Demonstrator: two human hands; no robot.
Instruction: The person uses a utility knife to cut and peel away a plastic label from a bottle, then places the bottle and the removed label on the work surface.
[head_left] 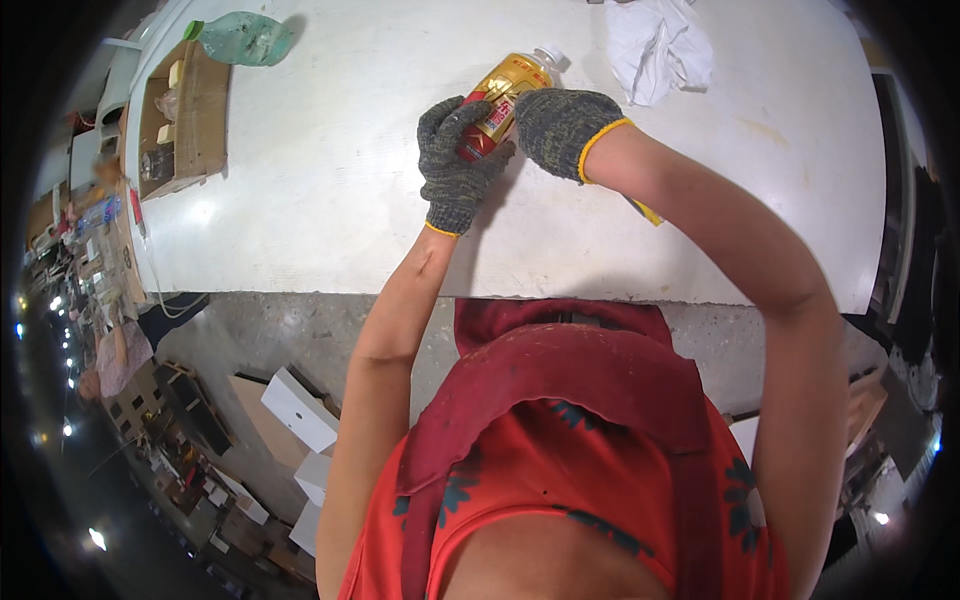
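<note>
**Q:** What surface and surroundings does the figure show?

**A:** White and lightly scuffed, the desk (330,190) fills the upper half of the head view, its near edge running above a grey concrete floor (300,330). At 10 o'clock on the desk stands an open brown cardboard box (205,120) holding small items; just beyond it, at 11 o'clock, lies a crumpled green translucent plastic bottle (243,38). At 1 o'clock lies a crumpled white cloth (655,50). White flat boxes (300,410) sit on the floor at 8 o'clock.

**Q:** Where is the handled thing, and how is it held?

**A:** A clear plastic bottle with a gold-and-red label and a white cap (503,100) lies tilted near 12 o'clock, cap pointing toward 1 o'clock, just above the desk's middle. Both hands wear grey knitted gloves with yellow cuffs. The left hand (455,160) is closed around the bottle's lower, red end, fingers curled over it from 9 o'clock. The right hand (565,125) is closed over the bottle's flank from 3 o'clock, its back facing the camera; its fingertips are hidden.

**Q:** Anything beneath the right forearm?

**A:** A small yellow-and-dark object (648,212) shows at 4 o'clock of the bottle, mostly hidden; its kind cannot be told.

**Q:** And the person?

**A:** Bare forearms and a red garment with dark floral print (580,470) occupy 6 o'clock.
</note>
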